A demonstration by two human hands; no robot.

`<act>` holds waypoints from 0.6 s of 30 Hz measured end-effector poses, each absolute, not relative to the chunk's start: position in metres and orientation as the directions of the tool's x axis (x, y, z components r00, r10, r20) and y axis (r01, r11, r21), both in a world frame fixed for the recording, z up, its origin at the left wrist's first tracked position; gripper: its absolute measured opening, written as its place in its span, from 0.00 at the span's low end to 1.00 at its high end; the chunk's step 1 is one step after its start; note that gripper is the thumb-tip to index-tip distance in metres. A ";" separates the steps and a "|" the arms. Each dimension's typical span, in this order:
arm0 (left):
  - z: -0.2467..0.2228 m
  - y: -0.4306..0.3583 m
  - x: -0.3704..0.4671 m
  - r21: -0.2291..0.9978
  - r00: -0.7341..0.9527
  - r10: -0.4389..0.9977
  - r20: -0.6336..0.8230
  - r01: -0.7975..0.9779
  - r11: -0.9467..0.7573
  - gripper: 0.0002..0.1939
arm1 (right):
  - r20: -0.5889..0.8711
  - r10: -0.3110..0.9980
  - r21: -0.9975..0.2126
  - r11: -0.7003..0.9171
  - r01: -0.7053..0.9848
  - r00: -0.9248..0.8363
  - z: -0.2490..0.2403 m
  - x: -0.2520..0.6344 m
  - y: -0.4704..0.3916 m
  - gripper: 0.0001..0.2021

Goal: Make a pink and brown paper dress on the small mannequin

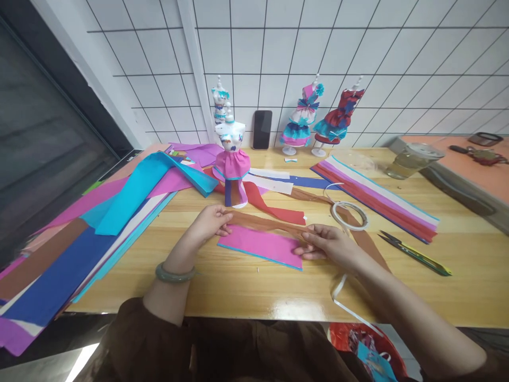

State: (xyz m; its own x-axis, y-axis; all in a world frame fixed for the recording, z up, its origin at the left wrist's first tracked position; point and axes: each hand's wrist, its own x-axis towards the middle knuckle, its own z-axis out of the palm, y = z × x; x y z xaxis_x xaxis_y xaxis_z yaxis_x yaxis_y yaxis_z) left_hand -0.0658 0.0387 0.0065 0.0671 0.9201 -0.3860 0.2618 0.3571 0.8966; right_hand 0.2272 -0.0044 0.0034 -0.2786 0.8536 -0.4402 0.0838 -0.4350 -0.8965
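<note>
Between my two hands a brown strip (264,222) is stretched above a pink strip (264,246) with a blue lower edge. My left hand (214,220) pinches the brown strip's left end. At the right end, my right hand (322,241) has its fingers closed on the brown strip, beside the pink strip's right end. Behind them stands a small mannequin (231,138) in a pink skirt with a blue hem. A roll of white tape (350,216) lies right of my right hand, near yellow-green snips (415,253).
Long coloured strips (131,201) spread over the left side. More strips (374,196) lie at the right. A phone (262,130) and dressed mannequins (300,119) stand by the tiled wall. A cup (413,161) is at the back right. A red bag (342,337) sits below the table edge.
</note>
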 end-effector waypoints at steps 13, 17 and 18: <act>0.003 0.040 -0.069 0.907 0.077 0.938 -0.338 0.291 0.303 0.07 | -0.471 0.839 -0.882 -0.436 0.179 -0.275 0.011 0.228 -0.006 0.13; 0.004 0.042 -0.075 0.916 0.069 0.957 -0.282 0.316 0.247 0.08 | -0.407 0.869 -0.904 -0.339 0.261 -0.283 0.022 0.225 -0.004 0.14; 0.003 0.043 -0.077 0.914 0.070 0.962 -0.264 0.338 0.226 0.09 | -0.383 0.879 -0.907 -0.301 0.296 -0.282 0.022 0.225 -0.003 0.14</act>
State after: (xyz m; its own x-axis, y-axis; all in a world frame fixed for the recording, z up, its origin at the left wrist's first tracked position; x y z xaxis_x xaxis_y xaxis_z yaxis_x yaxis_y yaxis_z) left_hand -0.0771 0.0429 0.0027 0.0697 0.9620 -0.2639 0.3377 0.2262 0.9137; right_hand 0.2245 -0.0034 0.0220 -0.2820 0.8795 -0.3834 0.2957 -0.3005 -0.9068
